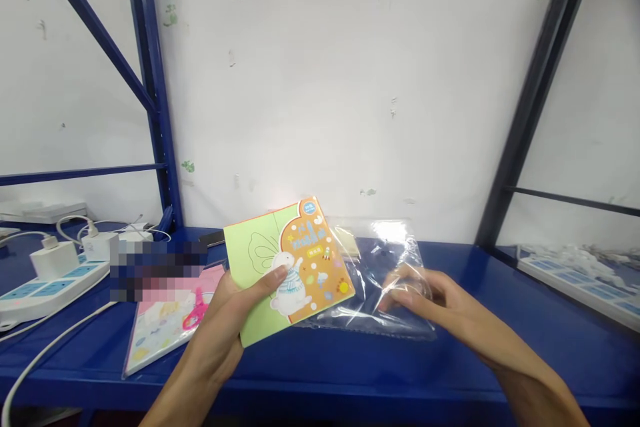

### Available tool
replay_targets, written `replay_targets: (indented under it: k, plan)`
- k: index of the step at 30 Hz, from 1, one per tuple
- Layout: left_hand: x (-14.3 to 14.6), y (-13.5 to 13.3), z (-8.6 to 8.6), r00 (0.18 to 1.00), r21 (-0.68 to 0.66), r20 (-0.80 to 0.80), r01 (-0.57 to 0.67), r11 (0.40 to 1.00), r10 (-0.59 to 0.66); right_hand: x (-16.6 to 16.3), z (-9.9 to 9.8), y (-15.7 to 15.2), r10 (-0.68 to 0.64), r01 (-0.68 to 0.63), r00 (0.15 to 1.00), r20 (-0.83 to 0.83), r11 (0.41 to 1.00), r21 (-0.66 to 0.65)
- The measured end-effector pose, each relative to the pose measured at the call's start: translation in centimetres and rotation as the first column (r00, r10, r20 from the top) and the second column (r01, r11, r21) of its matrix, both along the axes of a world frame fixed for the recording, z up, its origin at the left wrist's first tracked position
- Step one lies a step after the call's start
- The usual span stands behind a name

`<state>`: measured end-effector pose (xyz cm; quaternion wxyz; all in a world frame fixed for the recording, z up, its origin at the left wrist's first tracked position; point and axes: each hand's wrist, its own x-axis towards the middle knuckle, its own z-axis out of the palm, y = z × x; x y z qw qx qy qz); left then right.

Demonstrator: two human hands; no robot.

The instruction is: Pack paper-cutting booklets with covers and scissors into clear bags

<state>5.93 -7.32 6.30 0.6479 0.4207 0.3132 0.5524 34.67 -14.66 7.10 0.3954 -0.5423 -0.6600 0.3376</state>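
My left hand (pixel 235 310) grips a small stack of papers: an orange booklet (pixel 313 260) with a white rabbit on its cover, and a green sheet (pixel 250 257) with a butterfly outline behind it. The stack is half inside a clear plastic bag (pixel 380 280). My right hand (pixel 425 297) pinches the bag's right part, its fingers showing through the film. Both hands hover just above the blue shelf (pixel 350 367).
A second clear packet with pink scissors and printed paper (pixel 170 320) lies left of my left hand. Further left are a white power strip (pixel 40 287) with plugged chargers and white cables. Blue rack posts (pixel 155 93) and a dark post (pixel 530 107) stand before the white wall.
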Motion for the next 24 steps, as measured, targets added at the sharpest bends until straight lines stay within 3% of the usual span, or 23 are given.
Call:
replay_targets:
  k: [10,19,24]
  plan:
    - [-0.9,0.3,0.0,0.99,0.061,-0.119,0.079,0.995,-0.071,1.6,-0.2,-0.3,-0.136,0.134,0.991,0.014,0.988,0.073]
    - [-0.9,-0.1,0.3,0.978,0.01,-0.178,0.116,0.993,-0.112,0.7,0.2,-0.2,-0.029,0.029,0.999,0.029,1.0,0.007]
    - [-1.0,-0.1,0.4,0.969,-0.015,-0.21,0.129,0.991,-0.13,0.7,0.0,0.1,-0.033,0.032,0.999,0.027,0.999,0.006]
